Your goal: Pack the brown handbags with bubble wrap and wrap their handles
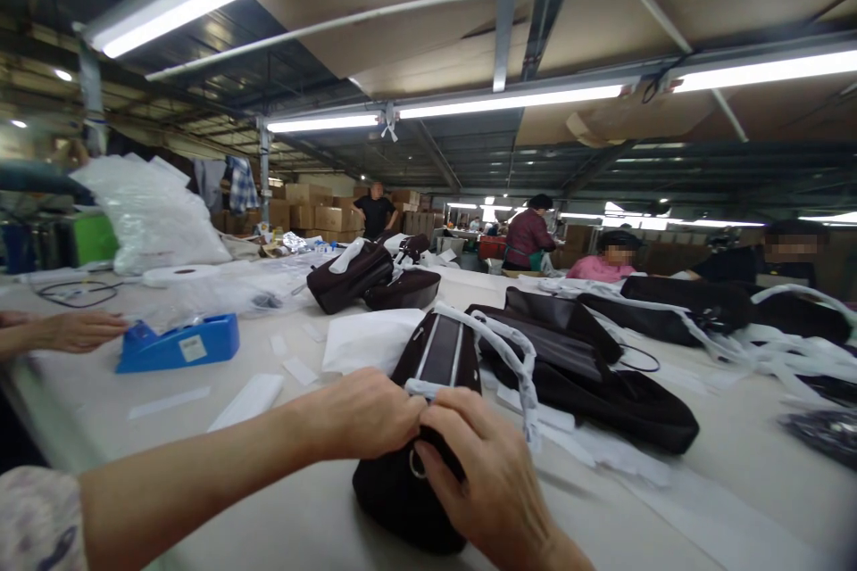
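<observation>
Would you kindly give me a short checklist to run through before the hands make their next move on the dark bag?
1. Both hands on the dark bag: ok; left hand and right hand meet at its near top edge.
2. Bag resting on the table: ok.
3. White wrapped strap free of the neighbouring bags: cannot tell; it drapes toward them.
4. Metal ring reachable: ok, visible between the hands.
5. Blue tape dispenser nearby: ok, but another person's hand rests beside it.
6. What the fingertips pinch: cannot tell.
</observation>
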Demonstrator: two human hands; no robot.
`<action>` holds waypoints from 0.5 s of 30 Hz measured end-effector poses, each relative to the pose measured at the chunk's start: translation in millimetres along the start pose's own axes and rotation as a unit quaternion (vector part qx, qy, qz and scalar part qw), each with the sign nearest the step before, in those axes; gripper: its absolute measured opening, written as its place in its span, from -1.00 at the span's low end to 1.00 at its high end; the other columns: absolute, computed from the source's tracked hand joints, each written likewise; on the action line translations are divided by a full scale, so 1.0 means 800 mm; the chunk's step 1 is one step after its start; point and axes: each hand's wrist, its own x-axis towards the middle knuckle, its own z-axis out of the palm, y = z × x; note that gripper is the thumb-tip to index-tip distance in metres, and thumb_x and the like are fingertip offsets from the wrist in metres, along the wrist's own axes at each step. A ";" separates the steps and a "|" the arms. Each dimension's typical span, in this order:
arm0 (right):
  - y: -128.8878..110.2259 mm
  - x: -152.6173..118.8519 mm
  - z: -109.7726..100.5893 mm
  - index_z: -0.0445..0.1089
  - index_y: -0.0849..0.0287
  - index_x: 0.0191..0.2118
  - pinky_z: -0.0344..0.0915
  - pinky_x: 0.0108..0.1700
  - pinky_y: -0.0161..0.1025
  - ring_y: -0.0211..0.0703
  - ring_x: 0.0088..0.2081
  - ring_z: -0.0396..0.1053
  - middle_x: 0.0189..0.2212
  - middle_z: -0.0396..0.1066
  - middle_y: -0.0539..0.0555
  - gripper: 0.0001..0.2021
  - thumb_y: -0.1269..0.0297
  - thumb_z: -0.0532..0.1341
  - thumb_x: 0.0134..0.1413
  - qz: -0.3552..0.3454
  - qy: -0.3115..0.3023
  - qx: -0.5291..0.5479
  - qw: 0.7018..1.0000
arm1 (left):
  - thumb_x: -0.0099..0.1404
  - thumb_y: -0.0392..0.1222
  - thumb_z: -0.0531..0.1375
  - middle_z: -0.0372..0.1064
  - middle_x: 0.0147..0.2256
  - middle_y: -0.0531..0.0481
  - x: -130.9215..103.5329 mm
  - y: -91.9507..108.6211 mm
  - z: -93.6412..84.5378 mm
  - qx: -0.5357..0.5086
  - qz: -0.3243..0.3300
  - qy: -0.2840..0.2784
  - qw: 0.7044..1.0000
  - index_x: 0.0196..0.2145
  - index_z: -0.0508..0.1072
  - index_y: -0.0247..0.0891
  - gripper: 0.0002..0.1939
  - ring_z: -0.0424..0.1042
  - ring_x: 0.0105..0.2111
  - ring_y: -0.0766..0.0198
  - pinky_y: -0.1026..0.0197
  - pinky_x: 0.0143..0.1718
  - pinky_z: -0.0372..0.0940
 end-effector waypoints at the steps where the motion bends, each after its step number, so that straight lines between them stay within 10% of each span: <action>1: 0.006 0.004 -0.001 0.36 0.19 -0.12 0.31 -0.13 -0.16 -0.03 -0.16 0.43 -0.16 0.48 0.17 -0.81 0.45 0.15 0.14 0.015 -0.008 0.010 1.000 | 0.31 -0.37 0.16 0.41 -0.55 0.06 -0.001 0.000 0.002 0.038 0.025 0.020 0.999 -0.38 0.36 -0.28 -0.91 0.36 -0.64 0.21 0.20 -0.68 -0.01; 10: 0.026 0.012 0.012 0.15 0.24 0.24 0.32 -0.02 -0.12 -0.09 -0.21 0.40 -0.05 0.47 0.10 -0.30 0.52 0.09 -0.14 0.171 -0.136 0.165 0.962 | 0.41 -0.39 -0.06 0.29 -0.56 0.05 -0.025 -0.009 0.020 0.164 0.097 0.194 0.962 -0.40 0.33 -0.28 -0.73 0.25 -0.64 0.24 0.12 -0.62 0.07; 15: 0.038 0.056 -0.003 0.52 0.17 -0.06 0.26 -0.03 -0.27 -0.14 -0.14 0.40 -0.17 0.50 0.09 -0.50 0.54 -0.02 -0.06 0.149 -0.275 0.213 0.926 | 0.45 -0.37 -0.10 0.30 -0.54 0.03 -0.028 -0.003 0.035 0.171 0.082 0.272 0.943 -0.27 0.38 -0.38 -0.72 0.24 -0.61 0.23 0.11 -0.57 0.05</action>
